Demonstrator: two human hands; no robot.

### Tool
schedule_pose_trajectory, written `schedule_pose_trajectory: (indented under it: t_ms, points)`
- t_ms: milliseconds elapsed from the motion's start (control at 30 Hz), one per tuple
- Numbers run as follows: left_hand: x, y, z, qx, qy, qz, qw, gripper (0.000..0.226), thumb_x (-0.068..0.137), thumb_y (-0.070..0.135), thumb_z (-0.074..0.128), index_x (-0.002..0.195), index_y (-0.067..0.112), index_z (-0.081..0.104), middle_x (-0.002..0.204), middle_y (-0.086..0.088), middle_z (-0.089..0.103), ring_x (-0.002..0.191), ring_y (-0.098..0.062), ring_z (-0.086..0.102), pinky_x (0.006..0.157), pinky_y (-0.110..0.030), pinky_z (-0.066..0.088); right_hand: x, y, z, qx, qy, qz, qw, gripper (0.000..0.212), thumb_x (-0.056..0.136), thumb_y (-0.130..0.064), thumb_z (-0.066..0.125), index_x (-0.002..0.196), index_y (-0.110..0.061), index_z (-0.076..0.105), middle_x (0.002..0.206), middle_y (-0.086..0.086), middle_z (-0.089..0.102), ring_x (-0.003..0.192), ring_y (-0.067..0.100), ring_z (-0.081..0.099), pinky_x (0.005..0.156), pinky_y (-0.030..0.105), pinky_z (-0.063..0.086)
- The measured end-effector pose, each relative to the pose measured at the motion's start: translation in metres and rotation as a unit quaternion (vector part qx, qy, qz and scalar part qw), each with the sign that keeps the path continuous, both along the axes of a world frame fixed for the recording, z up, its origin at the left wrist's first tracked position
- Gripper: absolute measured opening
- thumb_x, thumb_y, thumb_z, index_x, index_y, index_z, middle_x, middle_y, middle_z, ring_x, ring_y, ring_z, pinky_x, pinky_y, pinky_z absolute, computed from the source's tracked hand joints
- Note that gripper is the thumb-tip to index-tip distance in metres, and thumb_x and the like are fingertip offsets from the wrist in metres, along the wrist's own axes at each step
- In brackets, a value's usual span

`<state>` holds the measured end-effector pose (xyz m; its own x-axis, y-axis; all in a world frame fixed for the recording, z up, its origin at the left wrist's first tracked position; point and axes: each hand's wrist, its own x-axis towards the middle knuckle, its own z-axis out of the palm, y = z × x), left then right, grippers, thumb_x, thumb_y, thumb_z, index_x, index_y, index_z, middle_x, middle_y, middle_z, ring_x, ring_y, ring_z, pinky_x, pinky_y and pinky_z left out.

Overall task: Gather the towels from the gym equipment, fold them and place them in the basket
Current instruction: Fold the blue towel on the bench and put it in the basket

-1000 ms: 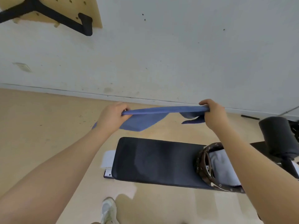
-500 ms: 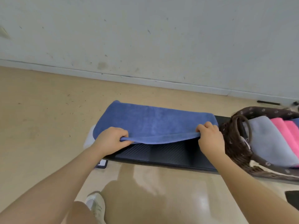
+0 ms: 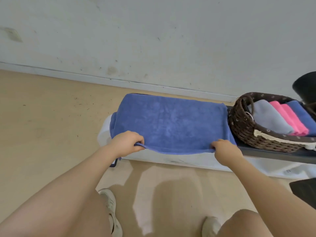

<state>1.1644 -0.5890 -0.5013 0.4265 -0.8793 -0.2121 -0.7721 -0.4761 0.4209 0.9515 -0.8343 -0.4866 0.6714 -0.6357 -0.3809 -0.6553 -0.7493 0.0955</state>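
A blue towel is seen spread flat over the bench, its long axis running left to right, directly ahead of both hands. The near edge is pinched by the left hand at the near-left corner and by the right hand at the near-right corner; both are equally near. A fold away from the body, near edge onto far edge, is judged likely. The basket, holding folded towels, stands just right of the towel. The bench beneath is mostly covered; the basket's right side is cut off.

Bench mostly under blue towel; basket edge-cropped.
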Motion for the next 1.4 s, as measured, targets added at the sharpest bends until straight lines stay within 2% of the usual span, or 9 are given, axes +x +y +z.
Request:
schedule_pose_trajectory:
  t_ms: [200,467,633,800,933,1133,1233,1333,1400]
  points:
    - [0.010,0.000,-0.014,-0.043,0.084,0.101,0.990,0.043,0.090,0.043,0.046,0.065,0.008,0.051,0.068,-0.001,0.047,0.066,-0.016,0.045,0.069,-0.035,0.041,0.028,0.016,-0.003,0.057,-0.019,-0.041,0.997,0.027,0.087,-0.009,0.036,0.061,-0.016,0.039,0.066,-0.001,0.043,0.068,0.022,0.043,0.052,0.027,0.032]
    - [0.093,-0.011,-0.047,-0.232,0.096,0.377,0.892,0.029,0.095,0.011,0.036,0.117,0.011,0.056,0.115,-0.003,0.057,0.098,-0.021,0.055,0.083,-0.028,0.041,0.196,0.057,-0.008,0.131,-0.270,0.172,0.938,0.029,0.098,-0.015,0.035,0.113,-0.011,0.059,0.120,0.003,0.052,0.106,0.025,0.051,0.085,0.040,0.048]
    - [0.131,-0.008,-0.085,-0.141,0.221,0.458,0.850,0.027,0.097,0.021,0.039,0.076,0.009,0.049,0.073,-0.001,0.047,0.081,-0.023,0.045,0.066,-0.033,0.036,0.300,0.085,-0.029,0.054,-0.246,0.288,0.924,0.032,0.100,-0.019,0.032,0.121,-0.017,0.056,0.129,0.000,0.053,0.116,0.027,0.043,0.090,0.035,0.038]
    - [0.154,-0.006,-0.109,-0.020,0.174,0.474,0.863,0.039,0.085,0.041,0.056,0.066,0.010,0.044,0.080,-0.012,0.045,0.073,-0.038,0.053,0.056,-0.032,0.035,0.358,0.094,-0.042,-0.011,-0.159,0.226,0.961,0.030,0.096,-0.021,0.043,0.123,-0.008,0.047,0.131,0.010,0.046,0.123,0.030,0.038,0.099,0.036,0.031]
    - [0.160,-0.008,-0.109,-0.026,0.208,0.458,0.864,0.041,0.089,0.029,0.051,0.057,0.014,0.032,0.056,0.000,0.037,0.053,-0.018,0.035,0.049,-0.027,0.025,0.376,0.095,-0.035,-0.045,-0.132,0.218,0.966,0.018,0.092,-0.016,0.049,0.106,-0.009,0.058,0.122,0.011,0.049,0.114,0.029,0.041,0.089,0.031,0.031]
    - [0.184,0.013,-0.081,-0.275,0.215,0.519,0.780,0.015,0.096,0.023,0.041,0.092,0.012,0.050,0.087,-0.001,0.055,0.085,-0.021,0.051,0.073,-0.030,0.040,0.384,0.111,-0.026,-0.052,-0.098,0.251,0.962,0.023,0.086,0.010,0.043,0.099,-0.005,0.055,0.118,0.014,0.049,0.091,0.030,0.052,0.069,0.029,0.037]
    - [0.192,0.027,-0.073,-0.310,0.156,0.537,0.769,0.014,0.096,0.022,0.040,0.093,0.010,0.047,0.076,0.004,0.049,0.079,-0.021,0.047,0.061,-0.027,0.037,0.387,0.111,-0.035,0.002,-0.207,0.201,0.958,0.024,0.087,0.009,0.040,0.106,-0.002,0.051,0.120,0.014,0.045,0.085,0.029,0.051,0.065,0.031,0.036]
    - [0.192,0.035,-0.072,-0.206,0.106,0.556,0.799,0.033,0.096,0.022,0.042,0.128,0.012,0.039,0.112,-0.008,0.055,0.105,-0.030,0.048,0.078,-0.033,0.040,0.376,0.116,-0.042,0.150,-0.289,0.210,0.922,0.026,0.094,-0.002,0.035,0.117,-0.007,0.047,0.141,0.005,0.035,0.111,0.027,0.051,0.072,0.023,0.039]
    - [0.184,0.030,-0.070,-0.084,0.077,0.546,0.830,0.062,0.094,0.029,0.045,0.146,0.014,0.014,0.147,-0.014,0.027,0.134,-0.033,0.026,0.105,-0.042,0.026,0.356,0.115,-0.043,0.144,-0.296,0.246,0.911,0.036,0.096,-0.008,0.036,0.130,-0.015,0.042,0.155,0.004,0.019,0.126,0.027,0.043,0.095,0.030,0.039]
